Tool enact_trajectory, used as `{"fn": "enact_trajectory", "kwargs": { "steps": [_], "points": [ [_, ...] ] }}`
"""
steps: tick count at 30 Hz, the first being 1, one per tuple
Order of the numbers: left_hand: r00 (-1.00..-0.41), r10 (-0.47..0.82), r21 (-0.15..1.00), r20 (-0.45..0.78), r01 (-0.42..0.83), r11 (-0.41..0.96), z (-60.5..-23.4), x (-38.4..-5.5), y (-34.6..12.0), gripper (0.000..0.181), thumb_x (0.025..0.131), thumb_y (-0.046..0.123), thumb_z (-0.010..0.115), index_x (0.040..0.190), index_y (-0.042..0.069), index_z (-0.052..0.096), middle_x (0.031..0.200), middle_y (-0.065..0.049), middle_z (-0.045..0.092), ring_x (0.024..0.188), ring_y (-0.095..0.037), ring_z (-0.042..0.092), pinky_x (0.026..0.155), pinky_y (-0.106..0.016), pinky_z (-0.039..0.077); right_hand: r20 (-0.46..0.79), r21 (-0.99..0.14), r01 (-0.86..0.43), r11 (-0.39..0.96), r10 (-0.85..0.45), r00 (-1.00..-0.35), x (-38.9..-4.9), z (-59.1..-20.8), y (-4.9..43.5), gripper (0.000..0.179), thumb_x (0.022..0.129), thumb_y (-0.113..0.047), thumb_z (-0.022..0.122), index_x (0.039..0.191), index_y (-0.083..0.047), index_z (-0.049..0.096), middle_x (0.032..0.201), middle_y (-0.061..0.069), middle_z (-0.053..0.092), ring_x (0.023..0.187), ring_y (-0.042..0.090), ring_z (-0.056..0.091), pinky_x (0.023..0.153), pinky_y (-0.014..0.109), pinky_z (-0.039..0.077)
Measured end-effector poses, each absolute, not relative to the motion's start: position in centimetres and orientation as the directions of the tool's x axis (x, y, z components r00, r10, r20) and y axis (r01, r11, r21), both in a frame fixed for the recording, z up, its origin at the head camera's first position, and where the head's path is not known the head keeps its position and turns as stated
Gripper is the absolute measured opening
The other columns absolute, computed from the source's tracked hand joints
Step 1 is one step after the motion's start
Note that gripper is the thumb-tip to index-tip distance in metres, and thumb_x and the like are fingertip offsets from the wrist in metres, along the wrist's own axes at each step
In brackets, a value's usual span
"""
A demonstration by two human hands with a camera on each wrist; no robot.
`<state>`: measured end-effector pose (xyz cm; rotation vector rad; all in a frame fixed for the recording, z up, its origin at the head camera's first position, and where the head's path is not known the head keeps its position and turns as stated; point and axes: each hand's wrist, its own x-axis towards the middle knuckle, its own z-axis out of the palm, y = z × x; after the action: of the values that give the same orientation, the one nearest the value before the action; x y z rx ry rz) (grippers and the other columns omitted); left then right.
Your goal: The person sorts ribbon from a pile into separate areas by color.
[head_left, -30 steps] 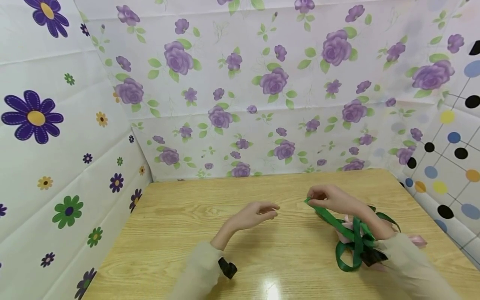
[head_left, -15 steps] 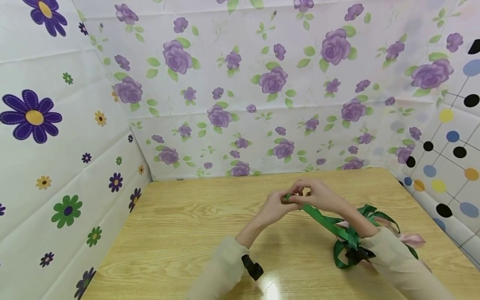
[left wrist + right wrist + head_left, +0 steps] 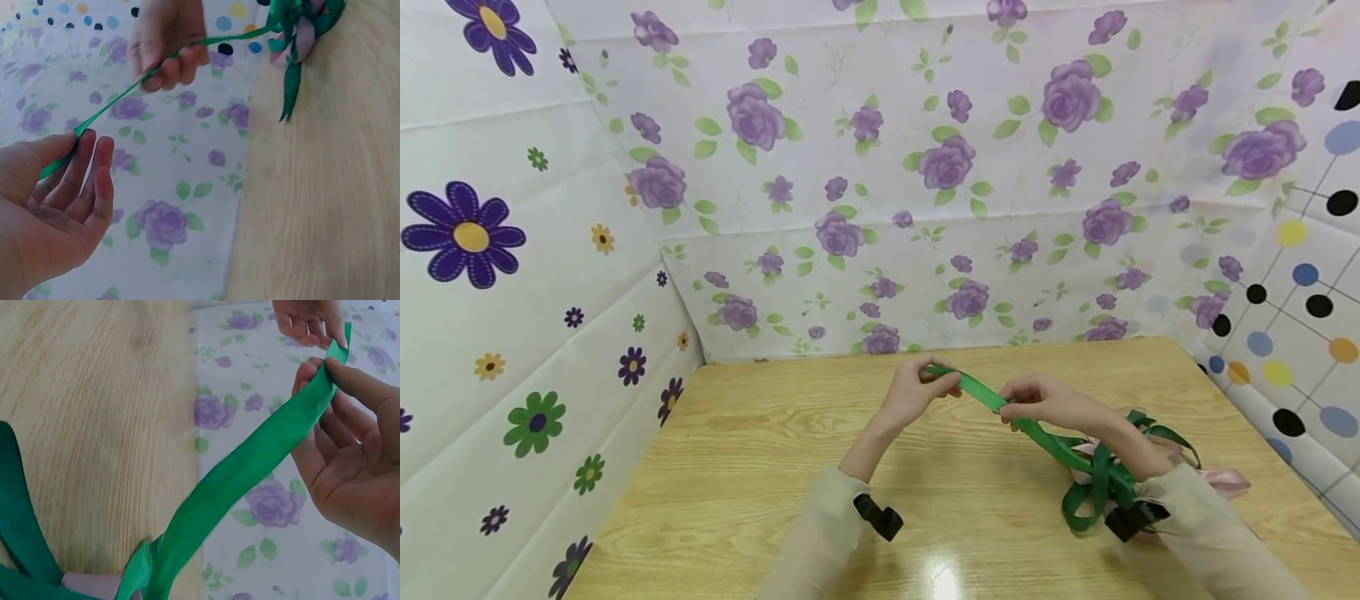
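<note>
A flat green ribbon [image 3: 979, 392] runs between both hands over the table. My left hand [image 3: 917, 390] pinches it near its end between thumb and fingers. Further along, my right hand [image 3: 1048, 404] pinches the same ribbon. In the left wrist view the stretch between the hands looks taut and nearly edge-on. From the right hand the ribbon [image 3: 231, 481] slopes down, broad side showing in the right wrist view, to a tangled pile of green ribbon [image 3: 1078, 508]. Pale pink ribbon [image 3: 1225, 481] is mixed into that pile, partly hidden by the right forearm.
The wooden table [image 3: 760, 467] reaches back to a flowered cloth wall [image 3: 880, 275]. Cloth with large daisies [image 3: 445, 350] stands along the left, and dotted cloth [image 3: 1311, 367] along the right. Each sleeve carries a black wrist camera [image 3: 880, 518].
My left hand came over to the right hand and took hold of the ribbon's end, then drew back left. The right hand moved left, pulling ribbon from the pile.
</note>
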<state>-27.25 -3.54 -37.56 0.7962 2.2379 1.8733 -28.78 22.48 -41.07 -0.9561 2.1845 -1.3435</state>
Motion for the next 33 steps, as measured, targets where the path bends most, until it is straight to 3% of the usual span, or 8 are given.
{"fn": "enact_trajectory", "kwargs": {
  "steps": [4,9,16,24,33],
  "points": [
    [-0.879,0.412,0.948,0.239,0.302,0.095,-37.7,-28.4,-5.3,0.025,0.090,0.015,0.058,0.106,-0.005,0.059,0.093,-0.031,0.064,0.085,-0.037,0.066,0.073,-0.026,0.053,0.002,-0.905,-0.315,0.287,-0.736,-0.676,-28.8,-41.4,23.3,0.023,0.095,-0.023,0.049,0.103,-0.004,0.061,0.085,0.010,0.062,0.071,0.025,0.059,0.065,0.039,0.050],
    [-0.903,0.331,0.948,0.276,0.313,0.062,-38.5,-30.2,-7.7,0.024,0.088,0.021,0.061,0.103,0.002,0.062,0.090,-0.024,0.067,0.081,-0.027,0.068,0.075,-0.032,0.054,-0.027,-0.909,-0.278,0.312,-0.706,-0.707,-28.9,-41.3,24.3,0.026,0.095,-0.025,0.049,0.105,-0.004,0.060,0.085,0.008,0.061,0.071,0.028,0.057,0.063,0.040,0.050],
    [-0.923,0.275,0.951,0.268,0.300,0.080,-37.5,-30.8,-11.1,0.026,0.088,0.024,0.061,0.102,0.002,0.061,0.088,-0.014,0.068,0.079,-0.013,0.067,0.079,-0.031,0.053,-0.032,-0.889,-0.282,0.361,-0.663,-0.748,-29.2,-41.2,25.2,0.027,0.095,-0.028,0.049,0.106,-0.007,0.060,0.077,0.007,0.056,0.064,0.023,0.047,0.059,0.034,0.044],
    [-0.941,0.218,0.956,0.259,0.282,0.084,-36.2,-30.7,-14.6,0.029,0.088,0.029,0.061,0.105,0.005,0.060,0.086,-0.002,0.069,0.083,-0.013,0.067,0.081,-0.028,0.052,-0.027,-0.888,-0.289,0.359,-0.667,-0.745,-29.5,-40.8,25.5,0.027,0.095,-0.028,0.049,0.107,-0.006,0.060,0.085,0.032,0.051,0.062,0.018,0.050,0.060,0.038,0.046],
    [-0.935,0.160,0.947,0.316,0.321,0.005,-34.3,-30.4,-16.9,0.023,0.089,0.020,0.059,0.103,0.002,0.059,0.084,-0.001,0.065,0.081,-0.013,0.065,0.082,-0.026,0.052,0.031,-0.831,-0.378,0.408,-0.644,-0.764,-29.2,-38.9,26.1,0.024,0.095,-0.024,0.050,0.108,-0.005,0.059,0.083,0.011,0.054,0.065,0.016,0.049,0.061,0.035,0.044]
  ]
}}
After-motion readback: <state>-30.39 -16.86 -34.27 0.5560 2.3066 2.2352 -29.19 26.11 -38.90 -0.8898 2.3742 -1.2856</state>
